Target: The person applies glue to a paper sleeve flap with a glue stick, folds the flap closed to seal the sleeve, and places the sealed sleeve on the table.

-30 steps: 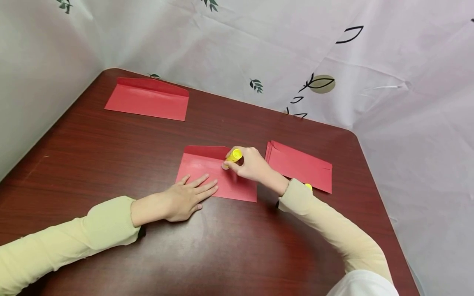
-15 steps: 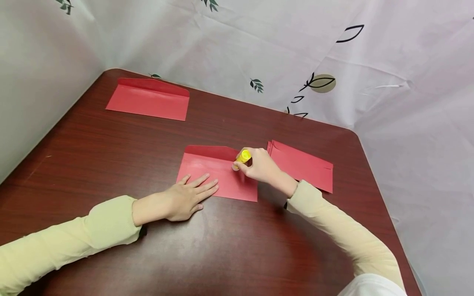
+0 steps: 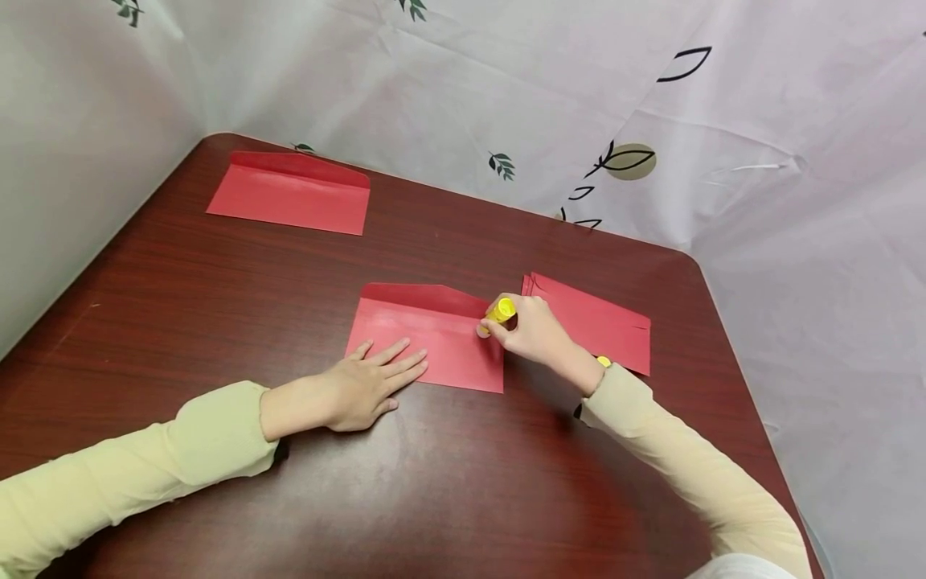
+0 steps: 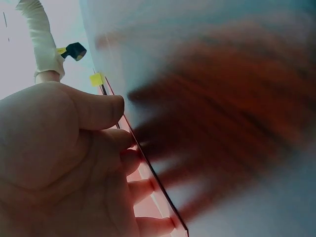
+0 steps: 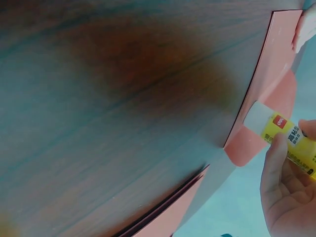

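The yellow glue stick (image 5: 290,137) carries a small red square (image 5: 280,121) reading "deli" in white, and beside it a white panel with large dark Chinese characters, the first two apparently 高粘; the finer print is too small to read. The right hand (image 3: 533,334) pinches the tube between thumb and fingers, its white end (image 5: 257,117) pointing down at the body of the middle red envelope (image 3: 452,350), just below the fold at about two o'clock from that envelope's centre; whether the end actually touches the paper cannot be told. The envelope's flap (image 3: 415,298) lies open toward twelve o'clock. At half past seven, the left hand (image 3: 365,394) rests flat with fingers straight and spread, their tips on the envelope. A stack of red envelopes (image 3: 596,326) sits near three o'clock, partly behind the right hand, and a single open envelope (image 3: 289,195) lies well apart at half past ten on the brown table (image 3: 181,322). Compared with a second ago, the right hand and glue stick have slid toward three o'clock along the fold, near its end, while the left hand and all the envelopes keep their places.
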The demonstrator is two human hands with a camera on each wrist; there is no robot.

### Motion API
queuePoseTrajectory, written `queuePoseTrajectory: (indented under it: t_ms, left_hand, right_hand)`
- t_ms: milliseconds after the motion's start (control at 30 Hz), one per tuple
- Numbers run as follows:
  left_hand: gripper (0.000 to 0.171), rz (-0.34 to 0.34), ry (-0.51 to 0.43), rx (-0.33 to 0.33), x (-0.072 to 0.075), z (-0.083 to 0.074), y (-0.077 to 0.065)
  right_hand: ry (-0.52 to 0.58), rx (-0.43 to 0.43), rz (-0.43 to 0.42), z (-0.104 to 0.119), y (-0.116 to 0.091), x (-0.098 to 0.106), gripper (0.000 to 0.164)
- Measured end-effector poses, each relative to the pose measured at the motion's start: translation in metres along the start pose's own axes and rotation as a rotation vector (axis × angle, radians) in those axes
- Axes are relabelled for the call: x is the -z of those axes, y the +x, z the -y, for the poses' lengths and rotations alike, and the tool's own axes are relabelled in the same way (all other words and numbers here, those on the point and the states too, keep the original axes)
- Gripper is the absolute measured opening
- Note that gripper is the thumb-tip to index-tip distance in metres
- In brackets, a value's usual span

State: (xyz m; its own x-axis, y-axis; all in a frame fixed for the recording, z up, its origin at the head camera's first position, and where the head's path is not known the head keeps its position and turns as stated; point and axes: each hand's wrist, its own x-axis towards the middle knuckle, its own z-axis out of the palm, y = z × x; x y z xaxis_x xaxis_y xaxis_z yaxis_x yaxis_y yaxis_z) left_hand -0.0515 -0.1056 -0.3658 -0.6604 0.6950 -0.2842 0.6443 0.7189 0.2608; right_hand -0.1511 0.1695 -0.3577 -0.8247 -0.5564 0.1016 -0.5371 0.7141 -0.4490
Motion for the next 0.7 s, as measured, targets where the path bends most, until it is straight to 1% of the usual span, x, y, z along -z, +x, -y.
queuePoseTrajectory:
  t_ms: [133,267,467,533,700]
  left_hand:
    - [0.062,0.004,-0.034,0.003,0.001,0.001,0.000]
    - [0.069,0.005,-0.076,0.003,0.000,0.002,0.000]
    - [0.073,0.006,-0.082,-0.001,0.001,0.003,0.001]
    - [0.073,0.006,-0.083,-0.004,0.001,0.002,0.000]
    - [0.075,0.012,-0.080,-0.003,0.001,0.001,-0.001]
  right_hand:
    - [-0.011,0.002,0.004,-0.002,-0.001,0.002,0.015]
    - [-0.016,-0.019,0.017,-0.002,-0.002,0.006,0.018]
    - [0.007,-0.049,0.028,-0.005,-0.005,0.008,0.020]
    - [0.031,-0.070,0.034,-0.006,-0.007,0.008,0.020]
    - [0.093,-0.170,0.053,-0.006,-0.013,0.012,0.020]
